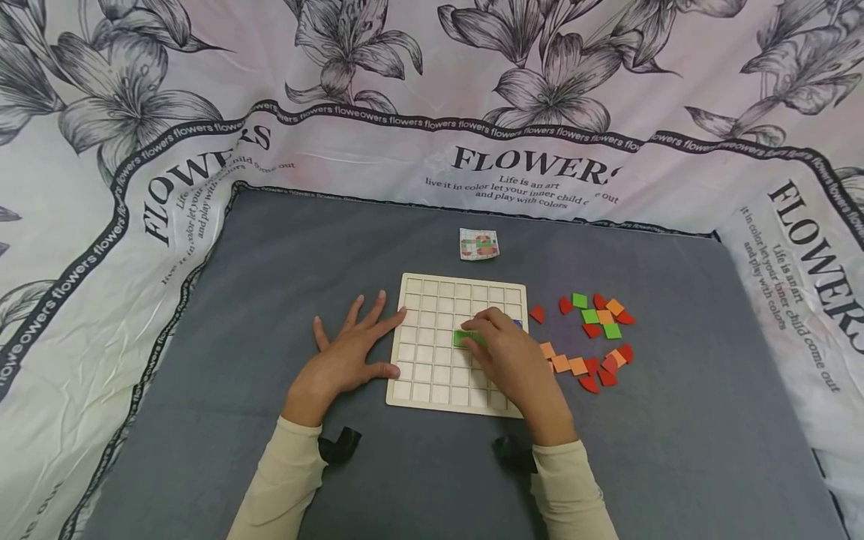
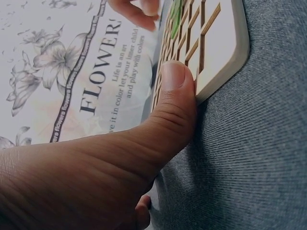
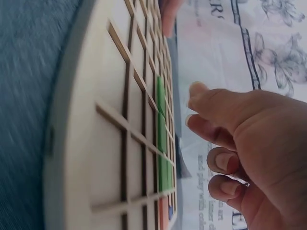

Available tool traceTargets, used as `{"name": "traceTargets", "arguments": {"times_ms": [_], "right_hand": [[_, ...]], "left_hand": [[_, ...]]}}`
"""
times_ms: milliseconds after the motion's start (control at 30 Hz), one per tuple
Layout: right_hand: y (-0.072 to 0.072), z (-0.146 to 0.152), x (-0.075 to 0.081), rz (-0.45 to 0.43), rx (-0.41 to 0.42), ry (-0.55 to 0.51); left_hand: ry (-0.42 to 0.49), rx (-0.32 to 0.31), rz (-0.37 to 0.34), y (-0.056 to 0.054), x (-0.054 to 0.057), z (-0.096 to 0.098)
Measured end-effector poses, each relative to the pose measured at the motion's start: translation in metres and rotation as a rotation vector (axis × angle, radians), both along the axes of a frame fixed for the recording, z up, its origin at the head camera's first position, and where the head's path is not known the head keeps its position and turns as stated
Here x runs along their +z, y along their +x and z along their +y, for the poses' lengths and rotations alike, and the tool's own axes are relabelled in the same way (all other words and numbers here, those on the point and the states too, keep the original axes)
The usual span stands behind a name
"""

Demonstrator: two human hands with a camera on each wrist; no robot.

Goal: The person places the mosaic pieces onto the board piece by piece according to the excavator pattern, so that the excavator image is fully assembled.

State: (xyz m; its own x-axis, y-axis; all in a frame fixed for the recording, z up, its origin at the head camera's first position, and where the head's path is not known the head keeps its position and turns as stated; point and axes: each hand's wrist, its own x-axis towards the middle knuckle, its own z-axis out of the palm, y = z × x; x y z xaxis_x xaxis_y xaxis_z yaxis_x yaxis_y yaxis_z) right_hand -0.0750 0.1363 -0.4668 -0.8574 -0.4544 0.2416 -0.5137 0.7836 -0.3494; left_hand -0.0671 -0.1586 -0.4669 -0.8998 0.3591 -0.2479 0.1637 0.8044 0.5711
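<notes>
A pale wooden grid board [image 1: 432, 367] lies on the grey cloth. My left hand [image 1: 344, 360] has its fingers spread at the board's left side, and its thumb [image 2: 175, 91] presses on the edge. Over the right half of the board is my right hand [image 1: 509, 360], fingers loosely bent. In the right wrist view its thumb and fingers hold nothing and stand apart from the board. Green pieces [image 3: 165, 172] sit in a row of cells below it. A red-orange piece [image 3: 163, 213] and a blue piece [image 1: 518, 324] lie farther along, partly hidden by the hand in the head view.
Right of the board lie loose red quarter-round pieces [image 1: 589, 384], orange squares [image 1: 577, 366] and green squares [image 1: 579, 301]. A small printed pattern card [image 1: 479, 245] lies beyond the board. Flower-printed cloth [image 1: 378, 157] rises around the grey surface.
</notes>
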Motion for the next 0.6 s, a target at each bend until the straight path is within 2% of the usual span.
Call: {"name": "traceTargets", "arguments": {"times_ms": [100,167,400,600], "right_hand": [[0.000,0.008,0.004,0.035,-0.033,-0.039],[0.000,0.016,0.006,0.049,-0.084,-0.058],[-0.001,0.050,0.009,0.079,-0.321,-0.110],[0.001,0.083,0.006,0.084,-0.515,-0.111]], "left_hand": [[-0.004,-0.002,-0.004,0.000,0.001,-0.001],[-0.004,-0.003,-0.008,0.000,0.001,0.000],[0.005,0.001,-0.001,0.000,0.002,0.000],[0.008,0.004,0.001,0.001,0.000,-0.001]]}}
